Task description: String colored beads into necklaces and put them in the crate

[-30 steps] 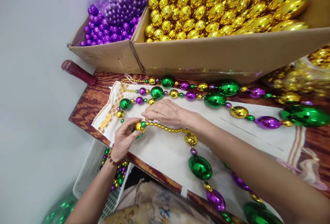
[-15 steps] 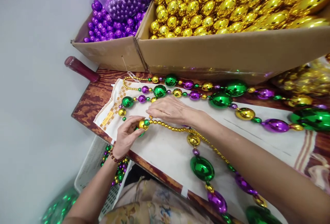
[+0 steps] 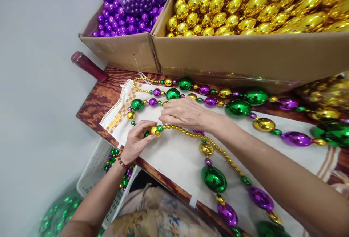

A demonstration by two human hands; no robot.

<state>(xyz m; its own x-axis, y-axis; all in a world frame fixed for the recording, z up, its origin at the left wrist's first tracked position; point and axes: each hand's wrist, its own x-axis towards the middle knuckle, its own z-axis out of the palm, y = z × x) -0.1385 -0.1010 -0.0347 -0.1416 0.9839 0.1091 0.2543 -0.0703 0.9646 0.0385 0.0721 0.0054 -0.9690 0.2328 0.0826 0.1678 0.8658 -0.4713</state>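
Observation:
A bead necklace (image 3: 214,178) of shiny green, gold and purple beads lies over a white cloth (image 3: 174,160). My left hand (image 3: 138,138), with a brown bead bracelet at its wrist, pinches the necklace at a round gold bead (image 3: 155,130) beside a small green one. Just right of it, my right hand (image 3: 185,113) is closed with its fingertips by the same strand; what they grip is hidden. A chain of small gold beads (image 3: 191,133) runs from there under my right forearm. Behind the hands, a second bead necklace (image 3: 238,108) lies stretched along the cloth.
Cardboard boxes of purple beads (image 3: 122,20) and gold beads (image 3: 218,4) stand at the back of the wooden table (image 3: 94,98). A dark red cylindrical object (image 3: 89,66) is at the left corner. Below is a white basket (image 3: 92,171) holding beads.
The view has shifted slightly. My left hand still pinches the gold bead, and my right hand's fingers have drawn a little closer together beside it.

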